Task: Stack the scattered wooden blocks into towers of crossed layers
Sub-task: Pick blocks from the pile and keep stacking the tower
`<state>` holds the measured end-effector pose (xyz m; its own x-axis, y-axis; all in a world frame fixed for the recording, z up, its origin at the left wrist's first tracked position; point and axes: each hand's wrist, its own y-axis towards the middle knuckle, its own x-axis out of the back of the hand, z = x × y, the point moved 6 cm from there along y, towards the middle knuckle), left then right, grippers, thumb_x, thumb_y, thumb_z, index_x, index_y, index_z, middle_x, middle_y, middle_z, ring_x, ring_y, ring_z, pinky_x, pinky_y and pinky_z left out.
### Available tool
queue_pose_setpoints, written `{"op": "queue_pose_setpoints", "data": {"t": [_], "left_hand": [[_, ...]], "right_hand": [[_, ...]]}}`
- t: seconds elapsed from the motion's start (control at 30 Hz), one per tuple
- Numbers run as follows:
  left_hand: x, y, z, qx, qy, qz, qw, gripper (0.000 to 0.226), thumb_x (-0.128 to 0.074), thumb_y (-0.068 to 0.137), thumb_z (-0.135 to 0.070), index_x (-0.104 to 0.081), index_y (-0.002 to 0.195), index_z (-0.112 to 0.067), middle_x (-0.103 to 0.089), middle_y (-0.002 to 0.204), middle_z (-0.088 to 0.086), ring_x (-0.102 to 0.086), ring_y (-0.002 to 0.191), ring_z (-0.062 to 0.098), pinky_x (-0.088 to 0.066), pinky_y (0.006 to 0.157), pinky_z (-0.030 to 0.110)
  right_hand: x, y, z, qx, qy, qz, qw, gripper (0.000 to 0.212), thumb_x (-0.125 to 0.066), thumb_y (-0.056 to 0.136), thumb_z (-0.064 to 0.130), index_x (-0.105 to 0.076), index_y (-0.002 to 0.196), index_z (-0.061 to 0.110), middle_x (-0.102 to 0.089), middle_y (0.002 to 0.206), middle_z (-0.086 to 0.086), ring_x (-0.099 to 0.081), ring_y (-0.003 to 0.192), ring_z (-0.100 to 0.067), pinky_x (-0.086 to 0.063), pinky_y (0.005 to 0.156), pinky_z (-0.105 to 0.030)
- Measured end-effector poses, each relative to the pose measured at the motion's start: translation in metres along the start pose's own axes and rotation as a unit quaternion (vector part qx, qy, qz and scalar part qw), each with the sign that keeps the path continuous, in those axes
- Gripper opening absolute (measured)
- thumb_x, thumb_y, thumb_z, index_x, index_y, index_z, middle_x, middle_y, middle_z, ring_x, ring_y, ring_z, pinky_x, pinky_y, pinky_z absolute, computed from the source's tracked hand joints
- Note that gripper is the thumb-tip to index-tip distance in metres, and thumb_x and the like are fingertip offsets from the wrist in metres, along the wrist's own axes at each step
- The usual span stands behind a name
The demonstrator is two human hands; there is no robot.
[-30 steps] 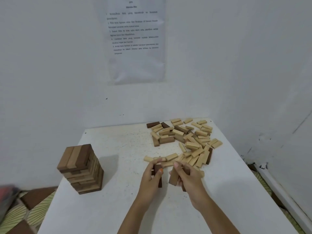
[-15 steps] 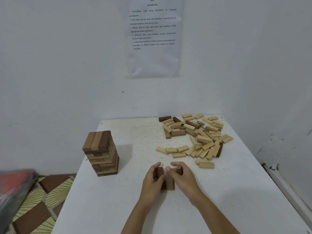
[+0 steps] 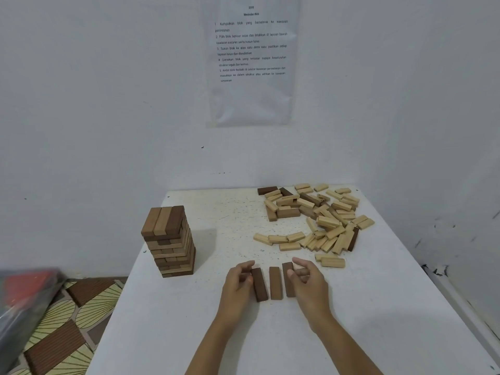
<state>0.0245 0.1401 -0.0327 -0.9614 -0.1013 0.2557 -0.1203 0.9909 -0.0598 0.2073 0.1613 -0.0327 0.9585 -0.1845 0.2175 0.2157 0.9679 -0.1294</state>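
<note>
A plain indoor corner arranged as a task station: scuffed white walls [image 3: 108, 104] meet at the far right, with a white table [image 3: 378, 307] pushed against them. A printed sheet of numbered instructions [image 3: 251, 63] in a clear sleeve hangs on the far wall above loose wooden blocks [image 3: 324, 217], and patterned flooring [image 3: 89, 307] shows near left

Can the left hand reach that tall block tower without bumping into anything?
Probably yes. The left hand sits beside three dark blocks, and only bare white table lies between it and the tower to its left. The loose blocks lie on the other side.
</note>
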Motion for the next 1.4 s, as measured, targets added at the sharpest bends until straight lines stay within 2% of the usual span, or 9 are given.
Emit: {"op": "queue_pose_setpoints", "data": {"t": [0.2, 0.4, 0.63, 0.8, 0.87, 0.97, 1.1, 1.2, 1.4], "left_hand": [[-0.002, -0.001, 0.0, -0.043, 0.059, 0.029, 0.997, 0.046, -0.063, 0.089, -0.002, -0.052, 0.113, -0.041, -0.053, 0.121, -0.013, -0.046, 0.118, 0.002, -0.04, 0.09, 0.011], [-0.008, -0.001, 0.005, -0.068, 0.096, 0.001, 0.993, 0.051, -0.072, 0.084, -0.01, -0.051, 0.113, -0.046, -0.053, 0.108, -0.012, -0.042, 0.111, 0.008, -0.037, 0.091, 0.02], [-0.013, -0.006, 0.005, -0.113, 0.143, -0.032, 0.983, 0.054, -0.075, 0.081, -0.027, -0.047, 0.126, -0.037, -0.049, 0.104, -0.013, -0.03, 0.107, -0.01, -0.028, 0.084, 0.004], [-0.013, -0.01, 0.001, -0.129, 0.145, -0.04, 0.98, 0.06, -0.069, 0.074, -0.046, -0.039, 0.125, -0.048, -0.047, 0.107, -0.017, -0.033, 0.106, -0.008, -0.036, 0.087, 0.02], [-0.01, -0.014, 0.002, -0.123, 0.202, -0.053, 0.97, 0.07, -0.055, 0.072, -0.064, -0.033, 0.136, -0.043, -0.039, 0.124, -0.02, -0.029, 0.117, -0.003, -0.031, 0.098, 0.026], [-0.007, -0.014, 0.006, -0.103, 0.36, -0.052, 0.926, 0.094, -0.029, 0.079, -0.077, 0.0, 0.154, -0.028, 0.0, 0.155, -0.018, 0.004, 0.145, 0.006, -0.004, 0.113, 0.029], [-0.016, -0.009, 0.004, -0.104, 0.418, 0.004, 0.902, 0.088, -0.015, 0.086, -0.071, 0.028, 0.145, -0.02, 0.033, 0.153, -0.005, 0.032, 0.141, 0.01, 0.023, 0.11, 0.023], [-0.025, -0.008, 0.003, -0.134, 0.435, 0.029, 0.89, 0.084, 0.001, 0.077, -0.064, 0.027, 0.144, -0.021, 0.03, 0.155, -0.004, 0.032, 0.141, 0.008, 0.028, 0.109, 0.02], [-0.028, -0.003, 0.018, -0.123, 0.48, 0.032, 0.868, 0.068, -0.035, 0.09, -0.038, -0.03, 0.149, -0.005, -0.035, 0.154, 0.007, -0.018, 0.143, 0.016, -0.003, 0.115, 0.031]], "right_hand": [[-0.004, -0.007, 0.004, 0.093, -0.062, -0.019, 0.994, 0.023, -0.068, 0.088, 0.01, -0.064, 0.108, 0.022, -0.057, 0.102, -0.008, -0.057, 0.084, -0.013, -0.045, 0.07, -0.008], [-0.008, -0.019, 0.012, 0.172, -0.238, 0.126, 0.948, 0.077, -0.074, 0.075, 0.033, -0.028, 0.134, 0.05, -0.044, 0.115, 0.029, -0.033, 0.108, -0.007, -0.032, 0.094, -0.026], [-0.013, -0.004, 0.017, 0.175, -0.193, 0.264, 0.929, 0.089, -0.067, 0.076, 0.014, -0.022, 0.143, 0.052, -0.045, 0.134, 0.013, -0.031, 0.126, 0.007, -0.033, 0.099, -0.007], [-0.012, 0.0, 0.012, 0.202, -0.171, 0.245, 0.933, 0.079, -0.063, 0.084, 0.005, -0.028, 0.142, 0.045, -0.031, 0.15, 0.013, -0.021, 0.141, 0.002, -0.021, 0.113, -0.013], [-0.009, -0.002, 0.009, 0.213, -0.183, 0.224, 0.933, 0.079, -0.062, 0.086, 0.006, -0.024, 0.144, 0.043, -0.021, 0.156, 0.015, -0.011, 0.143, 0.005, -0.011, 0.109, -0.004], [-0.005, -0.004, -0.001, 0.212, -0.267, 0.181, 0.923, 0.075, -0.056, 0.092, 0.022, -0.011, 0.151, 0.03, -0.002, 0.16, 0.014, 0.001, 0.146, -0.001, -0.006, 0.119, -0.021], [-0.009, -0.01, -0.013, 0.255, -0.473, 0.118, 0.835, 0.077, -0.017, 0.09, 0.051, -0.001, 0.152, 0.006, 0.003, 0.16, -0.005, 0.0, 0.149, -0.019, 0.009, 0.118, -0.022], [-0.014, -0.011, -0.018, 0.239, -0.51, 0.092, 0.821, 0.067, -0.031, 0.092, 0.041, -0.04, 0.143, 0.0, -0.04, 0.149, -0.016, -0.034, 0.14, -0.028, -0.009, 0.113, -0.035], [-0.017, -0.01, -0.017, 0.239, -0.54, 0.053, 0.805, 0.067, -0.009, 0.099, 0.037, -0.047, 0.139, -0.001, -0.046, 0.145, -0.015, -0.046, 0.133, -0.03, -0.009, 0.112, -0.038]]}}
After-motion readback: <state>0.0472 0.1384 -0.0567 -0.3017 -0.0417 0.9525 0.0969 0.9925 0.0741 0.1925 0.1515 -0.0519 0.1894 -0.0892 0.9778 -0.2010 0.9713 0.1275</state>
